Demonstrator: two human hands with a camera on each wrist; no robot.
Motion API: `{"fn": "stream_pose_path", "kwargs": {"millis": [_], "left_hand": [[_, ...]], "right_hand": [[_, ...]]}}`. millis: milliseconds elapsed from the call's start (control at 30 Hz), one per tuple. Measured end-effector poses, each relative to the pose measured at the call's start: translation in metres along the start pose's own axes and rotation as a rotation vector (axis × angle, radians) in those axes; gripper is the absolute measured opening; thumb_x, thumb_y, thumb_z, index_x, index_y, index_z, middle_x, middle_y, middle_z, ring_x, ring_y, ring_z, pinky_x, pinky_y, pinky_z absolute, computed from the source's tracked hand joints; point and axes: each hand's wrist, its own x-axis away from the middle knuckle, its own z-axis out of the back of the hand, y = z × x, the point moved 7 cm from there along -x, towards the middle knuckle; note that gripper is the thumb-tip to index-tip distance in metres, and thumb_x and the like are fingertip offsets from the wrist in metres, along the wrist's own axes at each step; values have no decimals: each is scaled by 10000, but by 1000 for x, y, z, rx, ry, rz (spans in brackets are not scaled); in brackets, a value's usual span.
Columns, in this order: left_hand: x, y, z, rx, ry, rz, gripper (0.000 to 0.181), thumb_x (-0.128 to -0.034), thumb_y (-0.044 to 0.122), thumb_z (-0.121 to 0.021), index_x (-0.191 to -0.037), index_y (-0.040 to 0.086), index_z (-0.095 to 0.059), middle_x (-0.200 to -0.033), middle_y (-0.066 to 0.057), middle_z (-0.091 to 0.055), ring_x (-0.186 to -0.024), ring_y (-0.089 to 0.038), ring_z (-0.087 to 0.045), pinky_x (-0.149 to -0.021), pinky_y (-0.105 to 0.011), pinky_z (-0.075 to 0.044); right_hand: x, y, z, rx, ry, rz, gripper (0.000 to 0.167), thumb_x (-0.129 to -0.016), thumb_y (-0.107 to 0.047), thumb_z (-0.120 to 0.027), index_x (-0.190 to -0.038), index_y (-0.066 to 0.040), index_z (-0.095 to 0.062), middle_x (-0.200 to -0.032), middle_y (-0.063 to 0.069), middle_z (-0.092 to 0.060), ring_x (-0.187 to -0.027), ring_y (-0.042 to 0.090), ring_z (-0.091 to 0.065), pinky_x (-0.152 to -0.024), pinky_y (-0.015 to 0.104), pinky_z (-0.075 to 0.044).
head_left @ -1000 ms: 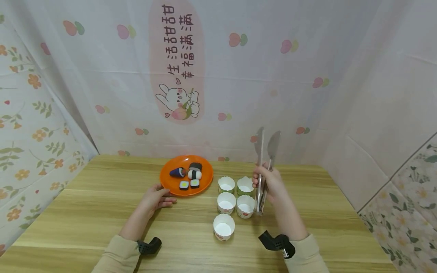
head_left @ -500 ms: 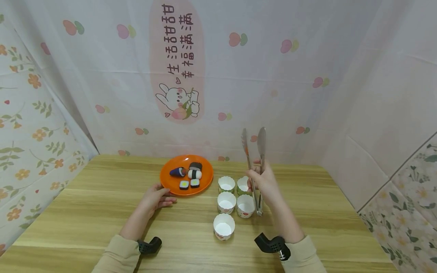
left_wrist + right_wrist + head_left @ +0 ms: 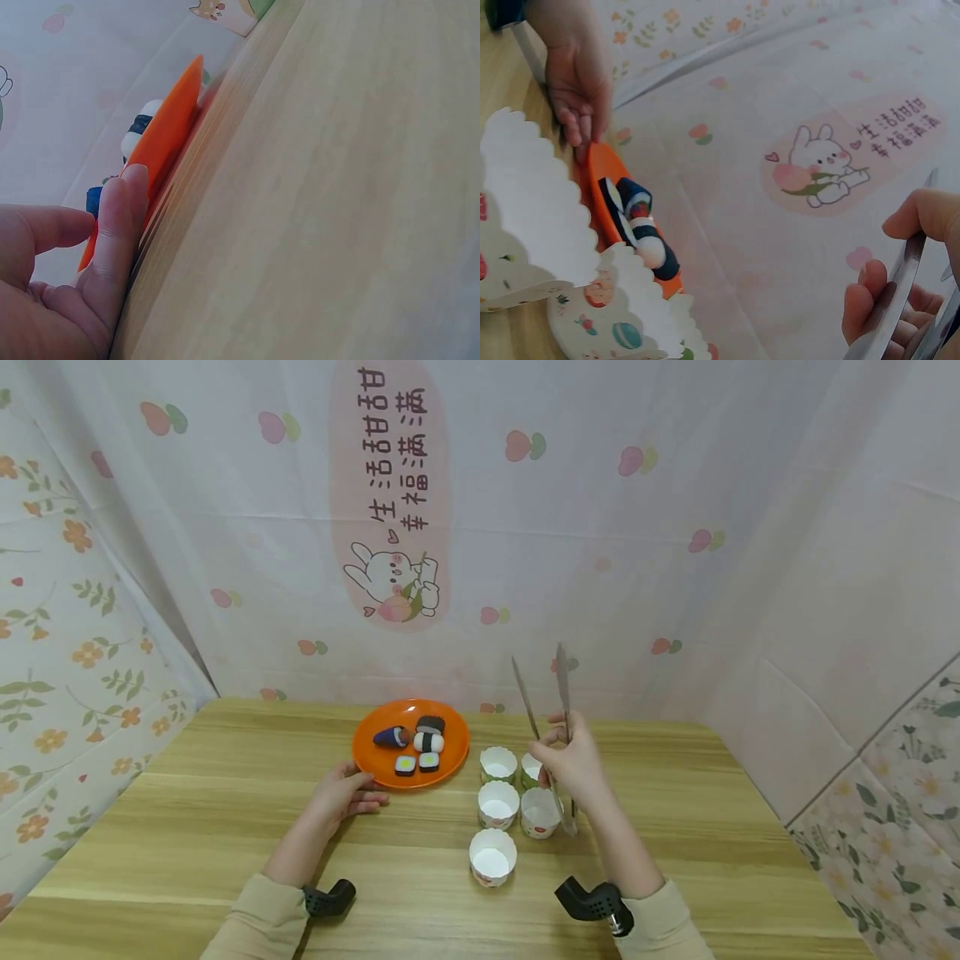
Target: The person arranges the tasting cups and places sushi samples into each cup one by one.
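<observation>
My left hand (image 3: pixel 341 800) pinches the near-left rim of an orange plate (image 3: pixel 450 770), the thumb above and fingers along its underside in the left wrist view. On the plate lie several toy sushi pieces: a dark blue cone roll (image 3: pixel 391 737), a white piece with a black band (image 3: pixel 427 742), a black-topped piece (image 3: pixel 431 724), and two small square rolls, one with a yellow centre (image 3: pixel 405 766) and one with a green centre (image 3: pixel 429 762). My right hand (image 3: pixel 573 764) grips metal tongs (image 3: pixel 564 681), their tips up and spread, nothing between them. In the right wrist view the tongs show only partly.
Several white scalloped paper cups (image 3: pixel 492 858) stand right of the plate; the tongs' lower end is beside the right-hand ones, and my hand partly covers the back right cup (image 3: pixel 531 768). A patterned curtain (image 3: pixel 600 568) hangs behind the wooden table (image 3: pixel 225 793).
My right hand has moved left with the tongs, whose tips have shifted left toward the plate and spread wider. The left hand and plate have stayed put.
</observation>
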Motion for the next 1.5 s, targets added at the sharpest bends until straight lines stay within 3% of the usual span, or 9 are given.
{"fn": "stream_pose_path", "kwargs": {"millis": [133, 367, 667, 900, 1067, 1267, 1500], "left_hand": [[-1, 0, 0, -7, 12, 0, 479, -1014, 55, -413, -1411, -130, -220, -864, -155, -665, -708, -200, -692, -635, -275, -569], [-2, -1, 0, 6, 16, -7, 480, -1008, 50, -426, -1411, -128, -237, -861, -159, -674, -706, -210, -693, -633, -286, -571], [-1, -1, 1, 5, 25, -9, 476, -1008, 48, -423, -1410, -128, -238, -862, -158, -668, -706, -214, -693, -635, -289, -572], [-1, -2, 1, -4, 20, -5, 461, -1011, 49, -409, -1406, -121, -243, -896, -163, -646, -706, -207, -693, -636, -283, -571], [-2, -2, 2, -6, 22, -3, 454, -1013, 50, -405, -1405, -116, -248, -894, -160, -646, -702, -203, -693, -632, -280, -570], [-2, -2, 2, 6, 16, -11, 452, -1010, 43, -406, -1400, -121, -246, -865, -154, -654, -704, -200, -691, -632, -277, -570], [-2, -2, 1, 7, 17, -9, 468, -1009, 50, -421, -1410, -115, -245, -856, -159, -661, -715, -214, -692, -639, -285, -571]], "right_hand": [[1, 5, -12, 58, -88, -23, 467, -844, -12, -628, -1240, -42, -382, -892, 155, -551, -426, 184, -514, -422, 284, -485], [-3, 8, -38, 168, -269, -32, 489, -817, -51, -654, -1237, -20, -406, -664, 161, -560, -375, 197, -465, -387, 292, -446], [-11, -6, -52, 343, -376, -25, 386, -805, -14, -658, -1144, 19, -477, -568, 127, -544, -338, 176, -437, -340, 250, -379], [-15, -9, -54, 531, -418, -35, 379, -797, -32, -672, -1144, 19, -528, -518, 83, -559, -364, 170, -480, -336, 223, -366], [-17, -9, -58, 511, -447, -30, 473, -804, -51, -674, -1213, 16, -445, -550, 77, -541, -346, 179, -444, -328, 233, -355], [-18, -9, -63, 487, -438, -3, 474, -806, -98, -699, -1131, -26, -363, -631, 58, -444, -356, 156, -349, -333, 248, -319], [-21, -20, -64, 631, -334, 165, 349, -760, -107, -744, -943, -37, -455, -684, 66, -482, -464, 137, -396, -389, 235, -319]]}}
